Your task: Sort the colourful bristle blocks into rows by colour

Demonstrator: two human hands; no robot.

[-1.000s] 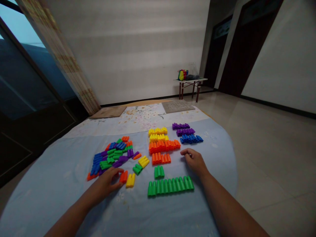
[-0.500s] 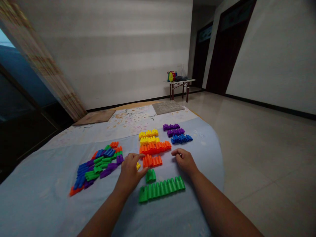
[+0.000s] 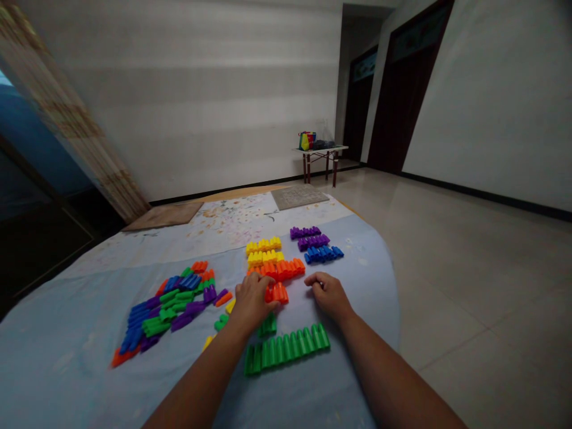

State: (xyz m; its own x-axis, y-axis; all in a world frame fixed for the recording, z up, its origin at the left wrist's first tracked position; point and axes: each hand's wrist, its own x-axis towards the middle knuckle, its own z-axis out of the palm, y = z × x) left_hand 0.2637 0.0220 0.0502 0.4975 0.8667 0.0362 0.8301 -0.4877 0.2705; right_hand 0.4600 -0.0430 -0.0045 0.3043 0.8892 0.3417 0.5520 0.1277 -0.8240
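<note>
My left hand [image 3: 254, 299] reaches over the short row of orange plastic tube pieces [image 3: 280, 293], its thumb and index finger curled at either end of them; it covers the row's left part. My right hand [image 3: 329, 295] rests on the cloth to the right, fingers loosely curled in, with no piece showing in it. Behind the left hand lies a longer orange row [image 3: 290, 270]. Two yellow rows [image 3: 264, 251] stand farther back. A small green group [image 3: 268, 325] is partly hidden below the left hand, above a long green row [image 3: 288, 348].
Left on the blue-white tablecloth [image 3: 89, 339] is a mixed pile [image 3: 167, 307] of coloured pieces. Purple rows [image 3: 313, 241] and a blue row [image 3: 324, 254] lie at the back right. Two mats [image 3: 299, 196] are at the far edge. A small table [image 3: 319, 149] stands by the wall.
My left hand has moved right over the short orange row. Loose purple, orange, green and yellow pieces behind it have come into view. My right hand stays about where it was.
</note>
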